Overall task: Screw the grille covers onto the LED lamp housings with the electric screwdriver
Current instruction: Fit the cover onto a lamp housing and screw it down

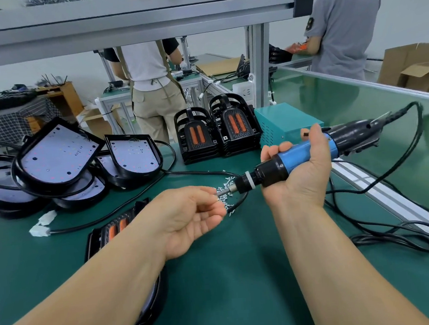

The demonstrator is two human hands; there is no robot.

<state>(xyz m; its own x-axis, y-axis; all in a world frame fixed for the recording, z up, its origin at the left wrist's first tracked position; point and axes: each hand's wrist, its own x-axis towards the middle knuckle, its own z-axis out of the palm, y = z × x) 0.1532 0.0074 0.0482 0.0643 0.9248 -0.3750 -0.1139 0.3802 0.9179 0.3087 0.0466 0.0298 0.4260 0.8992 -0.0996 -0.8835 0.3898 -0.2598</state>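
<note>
My right hand (pixel 299 165) grips the blue and black electric screwdriver (pixel 308 154), held level with its bit pointing left. My left hand (pixel 194 213) pinches a small screw (pixel 222 192) at the bit's tip. Under my left forearm lies a lamp housing with a black grille cover (pixel 115 228) with orange strips on it, mostly hidden. A pile of loose screws (pixel 225 184) lies on the green mat behind the bit. Bare LED lamp housings (pixel 59 155) with white boards are heaped at the left. Two stacks of grille covers (pixel 218 133) stand further back.
A teal power box (pixel 285 127) sits beside the cover stacks. The screwdriver's black cable (pixel 395 227) loops over the mat at the right. A black lead with a white connector (pixel 42 225) lies at the left. Two persons stand at benches beyond; an aluminium frame post (pixel 259 65) rises behind.
</note>
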